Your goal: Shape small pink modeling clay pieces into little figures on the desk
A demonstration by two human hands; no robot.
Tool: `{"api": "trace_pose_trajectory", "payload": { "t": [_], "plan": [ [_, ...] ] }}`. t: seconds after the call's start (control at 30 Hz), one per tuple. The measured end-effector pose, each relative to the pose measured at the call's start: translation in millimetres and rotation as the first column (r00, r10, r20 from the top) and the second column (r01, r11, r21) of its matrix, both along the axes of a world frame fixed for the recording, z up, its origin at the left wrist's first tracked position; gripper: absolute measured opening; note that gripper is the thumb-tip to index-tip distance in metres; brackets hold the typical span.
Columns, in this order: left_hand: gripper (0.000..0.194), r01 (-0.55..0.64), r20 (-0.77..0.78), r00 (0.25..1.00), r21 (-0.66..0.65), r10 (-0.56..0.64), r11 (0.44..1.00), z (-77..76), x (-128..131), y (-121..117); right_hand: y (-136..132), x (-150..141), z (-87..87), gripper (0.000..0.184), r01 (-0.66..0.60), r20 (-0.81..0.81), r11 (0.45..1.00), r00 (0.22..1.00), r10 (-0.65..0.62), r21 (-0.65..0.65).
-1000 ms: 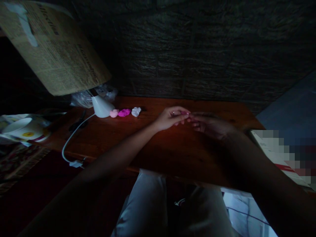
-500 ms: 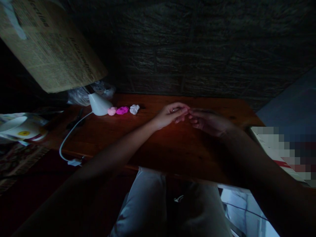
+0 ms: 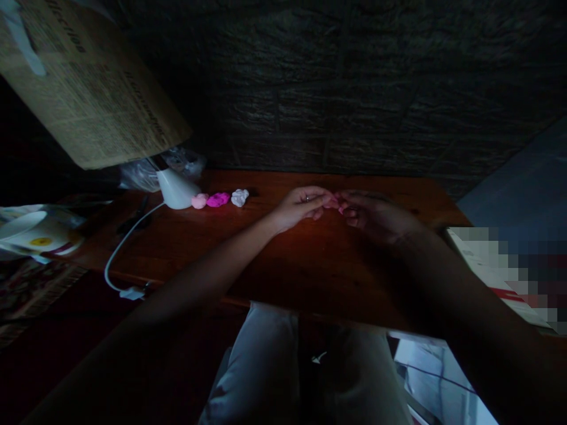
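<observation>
My left hand point(image 3: 303, 206) and my right hand point(image 3: 370, 215) meet fingertip to fingertip above the wooden table point(image 3: 283, 271). Between them is a small piece of pink modelling clay point(image 3: 341, 210), mostly hidden by the fingers. The left thumb and fingers pinch one side of it, and a ring shows on that hand. The right fingertips close on its other side. To the left, three lumps of clay lie in a row: light pink point(image 3: 199, 201), magenta point(image 3: 218, 199) and white point(image 3: 240, 198).
A white lamp base point(image 3: 176, 190) with a newsprint-patterned shade point(image 3: 101, 94) stands at the back left, its white cord point(image 3: 110, 260) running over the front edge. A white cup point(image 3: 39, 233) is far left. The dark brick wall point(image 3: 301, 88) rises behind; a white box-like object point(image 3: 476, 254) sits right.
My fingertips have shifted slightly apart, and more of the pink clay shows between them. The three lumps stay where they were on the table.
</observation>
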State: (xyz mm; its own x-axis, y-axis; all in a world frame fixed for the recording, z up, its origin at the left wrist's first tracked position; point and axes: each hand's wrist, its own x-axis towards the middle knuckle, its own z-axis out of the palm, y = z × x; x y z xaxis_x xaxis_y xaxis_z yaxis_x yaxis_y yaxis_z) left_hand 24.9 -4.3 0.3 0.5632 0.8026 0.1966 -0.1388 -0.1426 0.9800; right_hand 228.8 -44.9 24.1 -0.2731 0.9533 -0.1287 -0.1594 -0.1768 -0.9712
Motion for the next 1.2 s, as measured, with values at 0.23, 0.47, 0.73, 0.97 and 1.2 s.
{"api": "trace_pose_trajectory", "payload": {
  "t": [0.23, 0.47, 0.73, 0.97, 1.2],
  "plan": [
    [0.028, -0.023, 0.058, 0.998, 0.001, 0.023, 1.000, -2.0, -1, 3, -3, -2, 12.1, 0.021, 0.159, -0.085, 0.987, 0.984, -0.156, 0.022],
    [0.032, -0.077, 0.182, 0.980, -0.032, 0.082, 0.996, -2.7, -3, 8, 10, 20, 18.3, 0.023, 0.631, -0.246, 0.730, 0.775, -0.582, 0.261],
    [0.040, 0.019, 0.166, 0.986, -0.128, 0.003, 0.992, 0.3, -2, 0, 5, 7, -0.2, 0.042, 0.496, 0.064, 0.682, 0.782, -0.620, 0.537],
    [0.035, 0.021, 0.163, 0.987, -0.140, 0.002, 0.990, -0.5, -3, 0, -1, -1, 5.4, 0.044, 0.430, 0.175, 0.697, 0.767, -0.617, 0.575],
    [0.033, 0.042, 0.111, 0.993, -0.102, -0.030, 0.994, -4.9, -3, 2, -3, -4, 2.2, 0.040, 0.290, 0.256, 0.712, 0.793, -0.553, 0.639]
  ]
}}
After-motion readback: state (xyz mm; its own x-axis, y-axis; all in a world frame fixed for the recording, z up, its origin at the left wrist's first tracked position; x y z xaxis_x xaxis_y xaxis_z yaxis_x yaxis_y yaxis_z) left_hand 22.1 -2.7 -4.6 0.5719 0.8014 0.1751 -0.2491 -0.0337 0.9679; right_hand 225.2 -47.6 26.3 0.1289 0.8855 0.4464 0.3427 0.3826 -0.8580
